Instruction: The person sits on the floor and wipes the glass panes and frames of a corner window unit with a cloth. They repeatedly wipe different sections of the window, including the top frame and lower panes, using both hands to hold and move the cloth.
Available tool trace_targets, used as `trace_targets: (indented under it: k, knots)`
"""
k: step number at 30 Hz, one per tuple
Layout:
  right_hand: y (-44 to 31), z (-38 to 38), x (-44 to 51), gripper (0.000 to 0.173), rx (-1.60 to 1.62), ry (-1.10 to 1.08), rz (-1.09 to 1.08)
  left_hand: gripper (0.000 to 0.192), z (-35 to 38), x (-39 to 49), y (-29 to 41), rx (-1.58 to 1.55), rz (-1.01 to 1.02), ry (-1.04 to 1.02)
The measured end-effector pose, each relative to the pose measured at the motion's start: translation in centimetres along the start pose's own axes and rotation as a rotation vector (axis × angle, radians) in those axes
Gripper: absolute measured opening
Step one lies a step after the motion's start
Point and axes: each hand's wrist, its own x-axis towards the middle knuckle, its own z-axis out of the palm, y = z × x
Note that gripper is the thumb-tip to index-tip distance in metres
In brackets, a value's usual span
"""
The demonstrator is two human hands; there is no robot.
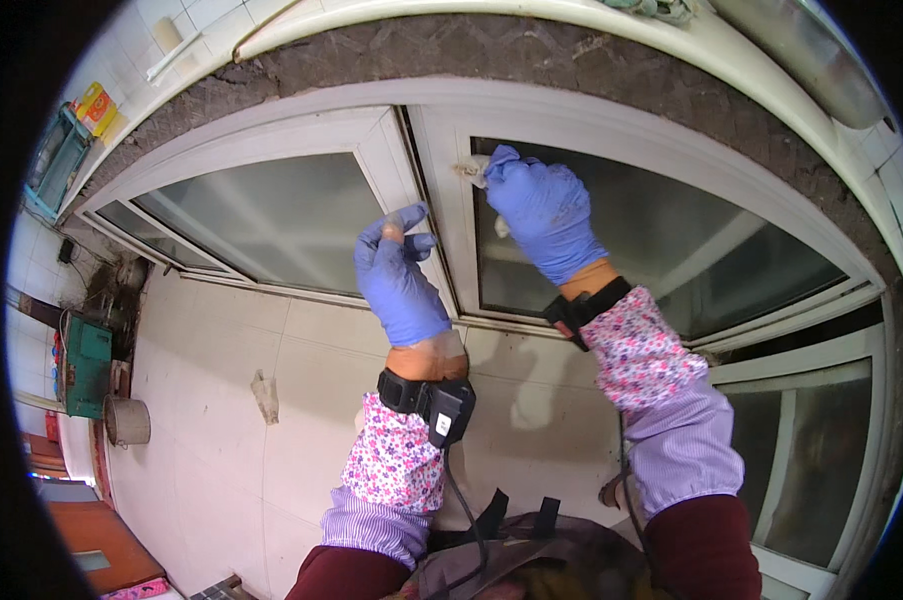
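In a blue glove, my right hand (541,210) grips a crumpled whitish cloth (472,171) against the upper left corner of a white-framed cabinet door with a dark glass panel (624,217). A bit of the cloth also shows below the fist. My left hand (402,281), gloved in blue too, hovers before the inner frame edge of the neighbouring glass door (271,217). Its fingers are bent and apart, with nothing visible between them. Bare skin shows at one finger of that glove. Whether the left fingertips touch the frame I cannot tell.
Above the doors runs a pale countertop edge (451,7). To the right is another framed glass door (804,450). A crumpled scrap (266,397) lies on the tiled floor. A metal pot (127,421) and a green box (87,366) stand at the left. A cable hangs from my left wrist.
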Motion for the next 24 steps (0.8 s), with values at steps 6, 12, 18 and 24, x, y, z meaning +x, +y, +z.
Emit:
trace_targets:
  k: [6,12,18,24]
  knots:
    - [1.2,0.5,-3.4,0.01,-0.003,-0.056,0.081,0.015,-0.4,0.0,-0.1,-0.062,-0.048,-0.015]
    - [-2.4,7.4,-6.3,0.011,0.352,0.161,0.263,0.014,-0.7,-0.4,-0.2,-0.068,-0.066,-0.074]
    - [-6.0,16.4,-13.0,0.012,0.469,0.251,0.721,0.016,-1.1,-0.5,0.0,-0.062,-0.1,-0.118]
    - [-8.7,29.6,-20.8,0.029,0.898,-0.166,1.292,0.019,-0.8,-0.9,0.9,-0.011,-0.203,-0.134]
